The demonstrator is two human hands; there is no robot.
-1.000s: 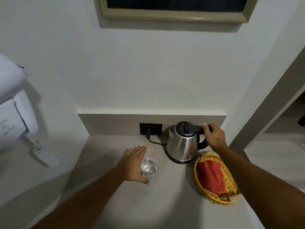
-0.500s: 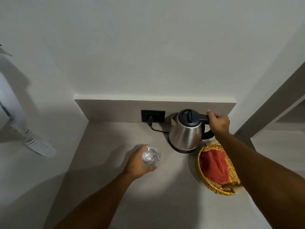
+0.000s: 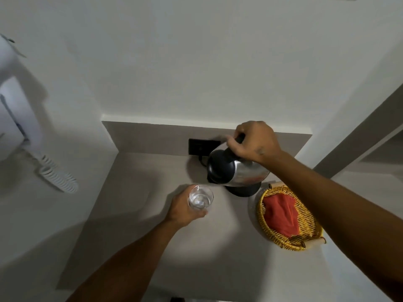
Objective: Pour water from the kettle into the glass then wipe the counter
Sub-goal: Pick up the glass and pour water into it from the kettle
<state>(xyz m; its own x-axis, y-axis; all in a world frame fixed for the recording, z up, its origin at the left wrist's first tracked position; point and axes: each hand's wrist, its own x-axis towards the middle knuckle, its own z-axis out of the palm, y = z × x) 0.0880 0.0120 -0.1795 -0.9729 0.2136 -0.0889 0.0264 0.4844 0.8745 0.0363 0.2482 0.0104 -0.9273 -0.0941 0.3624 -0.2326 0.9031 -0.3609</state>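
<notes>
Grey counter (image 3: 122,214) carries my work. My right hand (image 3: 254,141) grips the steel kettle (image 3: 236,171) by its black handle, tilted spout-down toward the clear glass (image 3: 200,197). My left hand (image 3: 183,209) wraps that glass.

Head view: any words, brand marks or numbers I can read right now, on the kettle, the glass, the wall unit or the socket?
No legible text anywhere.
Kettle: blurred, tilted toward the glass; no label made out.
Glass: clear, unmarked.
White wall unit: a faint dark mark only, unreadable.
Black socket plate: no visible print.
Wicker basket and red cloth: no print.
</notes>
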